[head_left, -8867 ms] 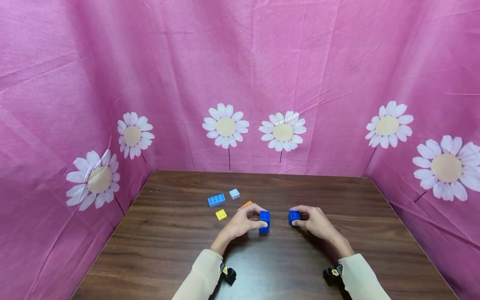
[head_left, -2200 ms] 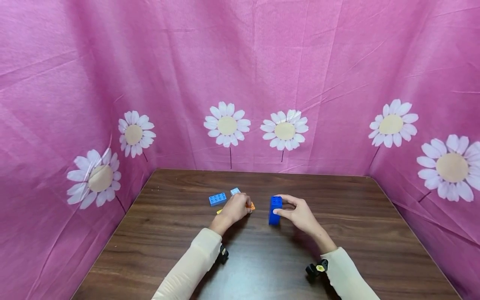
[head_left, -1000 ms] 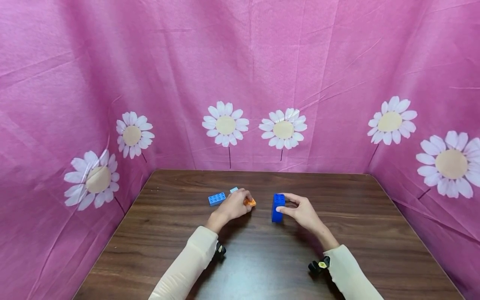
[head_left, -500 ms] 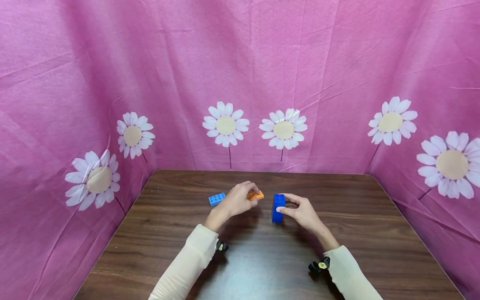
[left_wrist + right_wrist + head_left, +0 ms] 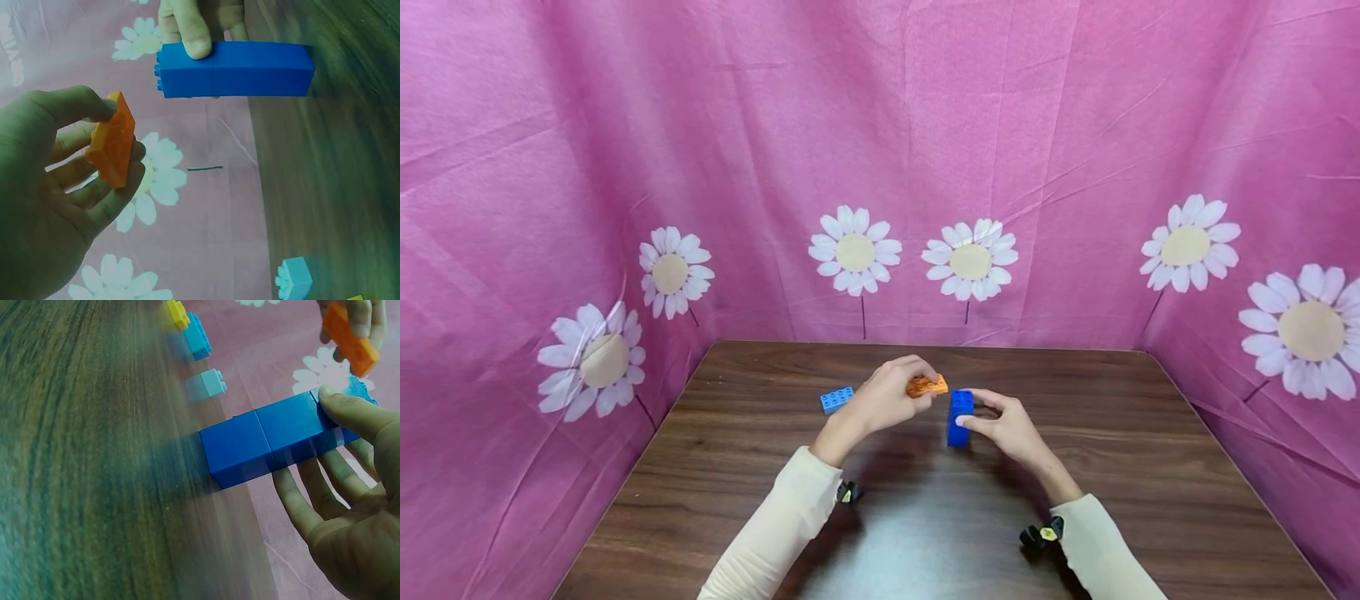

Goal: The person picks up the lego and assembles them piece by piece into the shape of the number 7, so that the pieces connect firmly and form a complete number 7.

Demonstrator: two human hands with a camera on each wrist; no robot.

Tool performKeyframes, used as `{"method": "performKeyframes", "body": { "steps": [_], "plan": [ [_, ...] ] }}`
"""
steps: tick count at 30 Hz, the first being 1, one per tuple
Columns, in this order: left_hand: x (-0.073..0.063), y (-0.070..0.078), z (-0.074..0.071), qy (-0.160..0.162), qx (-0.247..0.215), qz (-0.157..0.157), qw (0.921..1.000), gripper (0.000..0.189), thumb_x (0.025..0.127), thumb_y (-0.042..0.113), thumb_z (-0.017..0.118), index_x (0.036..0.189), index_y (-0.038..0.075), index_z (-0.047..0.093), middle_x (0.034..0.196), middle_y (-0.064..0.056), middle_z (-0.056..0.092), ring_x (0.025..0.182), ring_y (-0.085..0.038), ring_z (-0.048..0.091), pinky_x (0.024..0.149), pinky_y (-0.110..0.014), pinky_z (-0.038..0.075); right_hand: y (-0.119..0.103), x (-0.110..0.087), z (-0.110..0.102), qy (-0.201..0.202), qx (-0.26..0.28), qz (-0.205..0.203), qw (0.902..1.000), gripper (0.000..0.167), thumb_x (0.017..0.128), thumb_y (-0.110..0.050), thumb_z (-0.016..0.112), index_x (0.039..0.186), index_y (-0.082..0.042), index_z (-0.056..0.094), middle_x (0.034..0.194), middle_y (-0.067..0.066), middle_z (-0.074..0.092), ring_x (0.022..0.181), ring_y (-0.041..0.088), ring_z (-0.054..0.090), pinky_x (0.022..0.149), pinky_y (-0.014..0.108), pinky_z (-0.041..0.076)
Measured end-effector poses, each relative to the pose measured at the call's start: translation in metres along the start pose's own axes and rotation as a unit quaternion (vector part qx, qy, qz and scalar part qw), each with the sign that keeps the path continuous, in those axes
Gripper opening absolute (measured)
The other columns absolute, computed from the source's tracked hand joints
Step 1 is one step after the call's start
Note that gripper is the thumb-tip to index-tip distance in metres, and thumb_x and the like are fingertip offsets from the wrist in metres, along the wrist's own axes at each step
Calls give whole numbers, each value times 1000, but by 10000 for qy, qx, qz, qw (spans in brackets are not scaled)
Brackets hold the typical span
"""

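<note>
An orange brick (image 5: 937, 384) is pinched by the left hand (image 5: 887, 398), between the thumb on one side and curled fingers on the other. A blue tower (image 5: 957, 434) is gripped near its top by the right hand (image 5: 1017, 430), with the thumb laid on the near face and the fingers set against the far side. In the right wrist view, three stacked blocks can be made out in the tower by their seams.

The relation that matters most is that between brick and tower top. The orange brick is held in the air just to the left of the studded top and slightly above it, with a small gap between them. Its long axis is turned sideways, roughly crosswise to the upright length of the tower, and its studs are faced upward. The tower appears to be stood on the table (image 5: 700, 483), though its base is partly blurred in the right wrist view.

Farther left, a blue brick (image 5: 837, 400) is partly covered by the left hand. A pale blue brick (image 5: 207, 384) and a yellow brick (image 5: 177, 315) are also seen from the right wrist.
</note>
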State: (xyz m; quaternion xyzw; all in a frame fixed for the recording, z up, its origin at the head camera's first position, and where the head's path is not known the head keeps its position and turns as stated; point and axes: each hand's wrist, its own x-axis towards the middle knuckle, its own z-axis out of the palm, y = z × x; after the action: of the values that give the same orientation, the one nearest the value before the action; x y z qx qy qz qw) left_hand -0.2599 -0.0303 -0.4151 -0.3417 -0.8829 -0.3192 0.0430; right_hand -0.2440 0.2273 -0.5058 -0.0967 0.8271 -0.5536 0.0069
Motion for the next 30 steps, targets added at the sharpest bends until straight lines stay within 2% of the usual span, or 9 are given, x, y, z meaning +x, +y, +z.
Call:
{"method": "performKeyframes", "body": {
  "steps": [4,10,15,19,25,30],
  "plan": [
    [5,7,0,-139,140,239,9995,25,99,20,77,122,12,73,126,0,71,103,-13,63,92,-26,57,-2,-1,0,0,59,-44,10000,54,96,-25,82,142,-3,66,137,23,70,119,35,72,91,30,62],
    [15,12,5,-281,369,580,9972,23,100,21,75,122,13,74,127,1,71,110,-12,65,96,-23,57,-3,-1,-1,7,29,-114,9999,53,96,-24,82,141,-3,66,135,23,71,121,36,71,89,23,60],
    [18,14,10,-482,387,664,9959,21,101,20,75,121,12,76,127,0,71,113,-13,66,96,-19,57,-2,-1,0,-26,-90,-133,9999,54,96,-25,82,143,-2,66,138,22,70,124,36,70,90,27,62],
    [20,13,15,-561,484,696,9948,21,100,19,76,121,13,77,127,0,72,116,-15,65,99,-21,56,-1,0,0,-38,-84,-107,9999,56,96,-24,82,143,0,65,139,24,68,123,36,70,90,31,63],
    [21,11,22,-649,613,697,9936,24,100,22,77,123,14,78,130,0,71,119,-15,66,103,-23,56,2,2,-1,-59,-1,-161,9999,57,95,-21,83,143,2,64,137,26,69,118,36,73,87,26,62],
    [22,10,24,-601,596,842,9928,23,100,20,77,122,12,78,129,0,72,117,-15,67,100,-19,56,2,2,-1,-99,160,-85,9998,56,95,-21,83,143,2,64,134,25,69,115,36,73,84,24,62]
  ]
}}
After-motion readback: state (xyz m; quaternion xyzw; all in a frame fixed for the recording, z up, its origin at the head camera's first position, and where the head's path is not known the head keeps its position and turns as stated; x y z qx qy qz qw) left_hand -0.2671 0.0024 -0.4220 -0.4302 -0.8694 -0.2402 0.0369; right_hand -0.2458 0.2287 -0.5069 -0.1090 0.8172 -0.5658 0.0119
